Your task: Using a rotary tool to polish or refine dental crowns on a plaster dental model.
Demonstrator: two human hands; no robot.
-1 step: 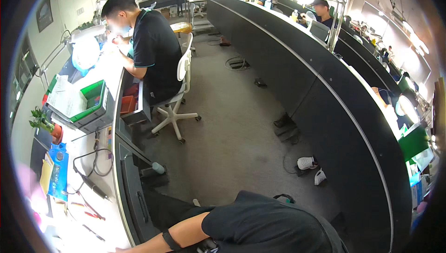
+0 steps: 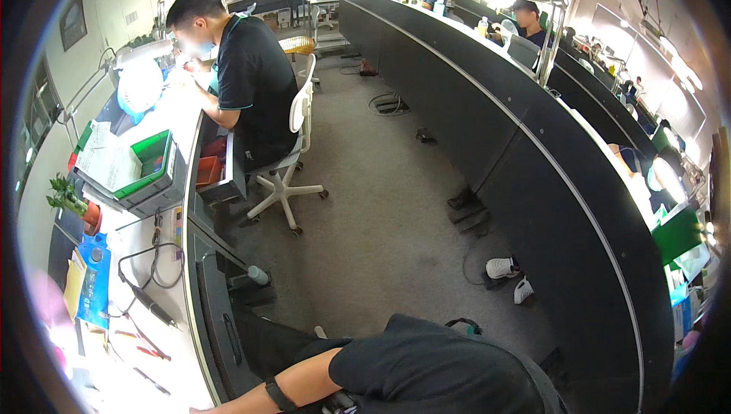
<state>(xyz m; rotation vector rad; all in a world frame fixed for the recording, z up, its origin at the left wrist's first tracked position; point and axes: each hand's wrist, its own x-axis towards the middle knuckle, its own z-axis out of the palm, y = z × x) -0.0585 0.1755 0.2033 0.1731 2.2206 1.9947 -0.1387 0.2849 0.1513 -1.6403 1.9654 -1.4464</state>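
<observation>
Barely a sliver of the right hand (image 2: pixel 200 410) shows at the lower edge, against the bright bench (image 2: pixel 183 368), so I cannot tell whether its fingers are spread, pressed together or pinching something. The left hand is out of view, and its grip cannot be told either. A dark band (image 2: pixel 280 394) circles the right forearm, below a short black sleeve (image 2: pixel 373 361).

Nearest to that hand, a thin dark tool (image 2: pixel 152 380) lies on the glaring bench top. Beyond it rest red-handled pliers (image 2: pixel 158 353), then a black pen-like tool (image 2: pixel 156 309) near the bench's front edge, with a looping dark cord (image 2: pixel 156 240) behind it. To their left lie a blue packet (image 2: pixel 94 281) and a yellowish paper piece (image 2: pixel 74 286), partly overlapping.

Farther along stand a small plant in a reddish-brown pot (image 2: pixel 92 218) and a grey crate (image 2: pixel 156 199) bearing a green-rimmed bin (image 2: pixel 169 148) and a white sheet (image 2: pixel 106 161). Past an open drawer holding an orange-red tray (image 2: pixel 209 171), a co-worker (image 2: pixel 255 83) sits bent over the bench on a white chair (image 2: pixel 304 109). Across the aisle runs a long black partition (image 2: pixel 457 94).
</observation>
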